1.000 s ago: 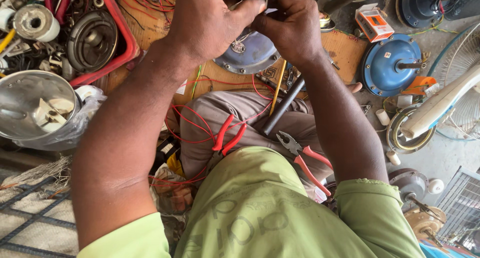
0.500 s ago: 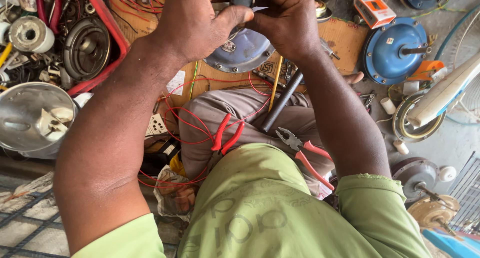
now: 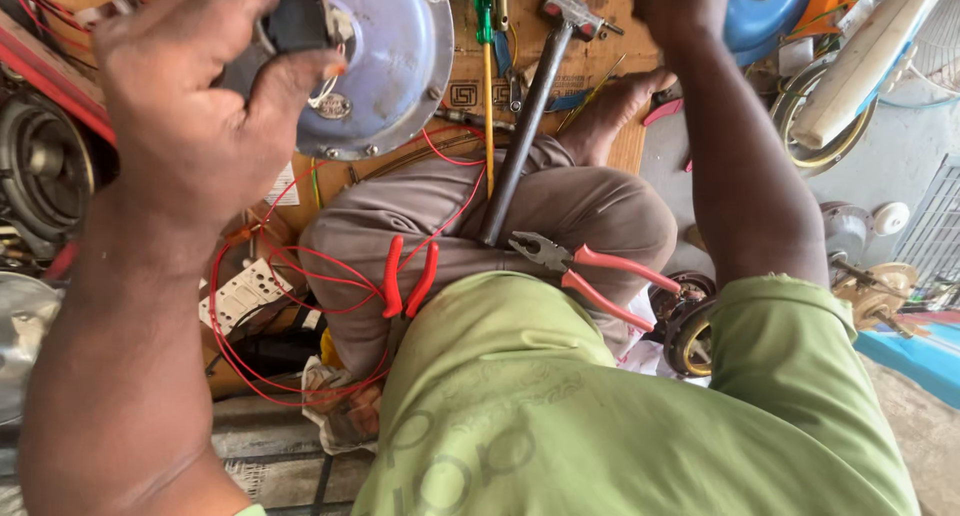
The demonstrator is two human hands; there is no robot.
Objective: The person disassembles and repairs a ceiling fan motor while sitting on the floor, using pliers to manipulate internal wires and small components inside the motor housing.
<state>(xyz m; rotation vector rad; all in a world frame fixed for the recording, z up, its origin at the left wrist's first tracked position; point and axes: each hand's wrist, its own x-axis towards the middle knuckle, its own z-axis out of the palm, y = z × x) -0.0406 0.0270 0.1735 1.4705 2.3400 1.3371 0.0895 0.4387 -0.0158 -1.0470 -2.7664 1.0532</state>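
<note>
His left hand (image 3: 200, 106) is clenched around a small black part (image 3: 292, 23), held just over the grey motor housing (image 3: 385, 66). The right hand (image 3: 680, 6) is half out of sight; its grip I cannot tell. Pliers (image 3: 580, 266) lie on his lap.

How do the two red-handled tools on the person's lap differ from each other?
The pliers show their grey metal jaws, and their pinkish-red handles spread wide toward the right leg. The smaller red-handled tool shows only its brighter red handles, almost closed; its head is hidden among the red wires. Both rest untouched on the grey trousers.
</note>
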